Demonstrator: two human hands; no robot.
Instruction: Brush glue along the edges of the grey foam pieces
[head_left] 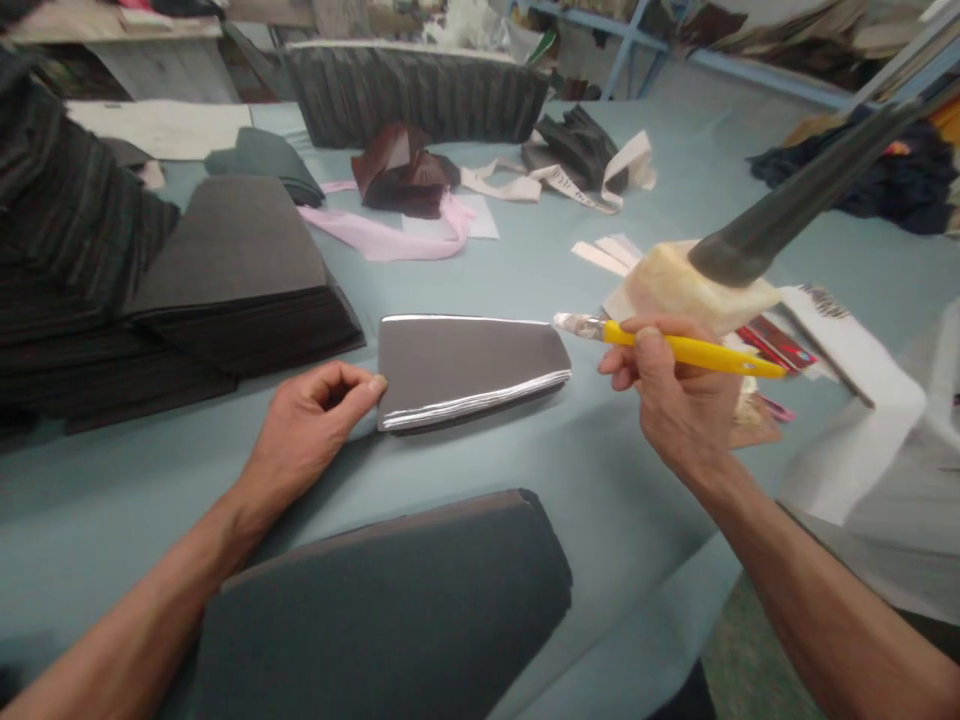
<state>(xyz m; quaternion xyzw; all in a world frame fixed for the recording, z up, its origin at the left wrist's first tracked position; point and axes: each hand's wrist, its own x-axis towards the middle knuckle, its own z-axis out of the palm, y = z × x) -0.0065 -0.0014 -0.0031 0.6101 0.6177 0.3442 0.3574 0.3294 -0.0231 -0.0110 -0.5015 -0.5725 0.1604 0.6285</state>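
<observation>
A small stack of grey cut fabric pieces (469, 362) with white edges lies in the middle of the pale blue table (600, 470). My left hand (315, 420) rests on the table at the stack's left edge, fingers curled, thumb touching the stack. To the right of the stack, my right hand (679, 395) is closed on a yellow tool (675, 347) with a whitish tip that points left towards the stack's top right corner.
Large piles of dark grey cut fabric (232, 270) lie at the left, another dark pile (390, 610) sits at the near edge. Pink strips (390, 238), maroon scraps (401, 170) and dark scraps (574, 145) lie further back. A dark rod with a cream wrapped base (720, 270) stands at the right, paper (847, 400) beside it.
</observation>
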